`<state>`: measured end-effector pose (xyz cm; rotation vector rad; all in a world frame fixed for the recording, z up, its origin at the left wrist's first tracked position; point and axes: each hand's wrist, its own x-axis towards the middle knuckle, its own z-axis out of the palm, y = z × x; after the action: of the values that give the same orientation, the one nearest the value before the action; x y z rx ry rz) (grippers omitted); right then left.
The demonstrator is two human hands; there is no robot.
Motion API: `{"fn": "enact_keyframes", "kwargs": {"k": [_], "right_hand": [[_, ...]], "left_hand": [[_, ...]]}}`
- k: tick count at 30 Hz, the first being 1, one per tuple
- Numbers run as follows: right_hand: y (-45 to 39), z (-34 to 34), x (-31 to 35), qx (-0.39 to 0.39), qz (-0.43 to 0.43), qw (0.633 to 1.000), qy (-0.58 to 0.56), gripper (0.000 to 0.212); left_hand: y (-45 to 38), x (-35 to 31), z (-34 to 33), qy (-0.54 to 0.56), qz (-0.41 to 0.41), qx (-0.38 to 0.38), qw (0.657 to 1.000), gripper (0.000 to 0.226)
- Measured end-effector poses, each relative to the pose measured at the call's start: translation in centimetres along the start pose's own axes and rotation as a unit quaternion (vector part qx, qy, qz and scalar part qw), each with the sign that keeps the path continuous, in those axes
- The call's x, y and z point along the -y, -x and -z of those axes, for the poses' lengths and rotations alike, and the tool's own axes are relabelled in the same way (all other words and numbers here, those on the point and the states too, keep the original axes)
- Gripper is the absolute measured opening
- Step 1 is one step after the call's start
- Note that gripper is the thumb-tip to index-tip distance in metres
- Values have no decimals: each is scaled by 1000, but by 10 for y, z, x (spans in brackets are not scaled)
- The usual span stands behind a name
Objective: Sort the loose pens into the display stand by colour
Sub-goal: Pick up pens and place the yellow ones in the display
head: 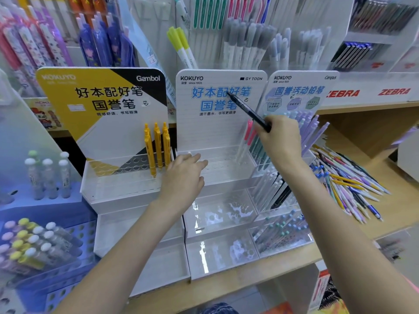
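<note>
In front of the white display stand (221,132), just right of its upper tier: right hand (280,138) curled round a black pen (248,111), gripped at the lower end, the rest of the barrel slanting up and to the left across the stand's printed backboard. Lower and to the left of that, at the front lip of the same tier: left hand (183,177), fingers loosely extended, holding nothing, seemingly steadying the stand. At the right end of the stand's top tier, a few pink and green pens (249,134) standing upright; below them, in the next tier, white and black pens (274,191). Well to the right of the stand, on the wooden shelf: loose pens (349,186) in a mixed heap, blue, yellow, lilac, white.

Likely handling, judged from looks: light, rigid, smooth plastic barrel, apt to roll or slip between fingertips. Best pinched near mid-barrel for control, tip down, then lowered straight into a hole beside the other black ones. Little risk of breakage; more risk of knocking neighbouring pens askew or nudging the light stand.
</note>
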<state>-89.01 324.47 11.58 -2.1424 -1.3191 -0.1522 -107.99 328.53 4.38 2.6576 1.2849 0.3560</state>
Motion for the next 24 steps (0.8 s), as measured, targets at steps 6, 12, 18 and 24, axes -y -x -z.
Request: {"fn": "enact_keyframes", "kwargs": {"k": [6, 12, 18, 24], "right_hand": [[-3, -5, -2, 11, 12, 1000, 17, 22], [34, 14, -8, -28, 45, 996, -66, 34], [96, -1, -1, 230, 59, 970, -43, 37], [126, -19, 16, 207, 189, 958, -60, 28]], "left_hand": [[0, 1, 0, -6, -3, -8, 1000, 46], [0, 8, 15, 101, -13, 14, 995, 41], [29, -11, 50, 628, 39, 8, 777, 16], [54, 0, 40, 551, 57, -18, 833, 12]]}}
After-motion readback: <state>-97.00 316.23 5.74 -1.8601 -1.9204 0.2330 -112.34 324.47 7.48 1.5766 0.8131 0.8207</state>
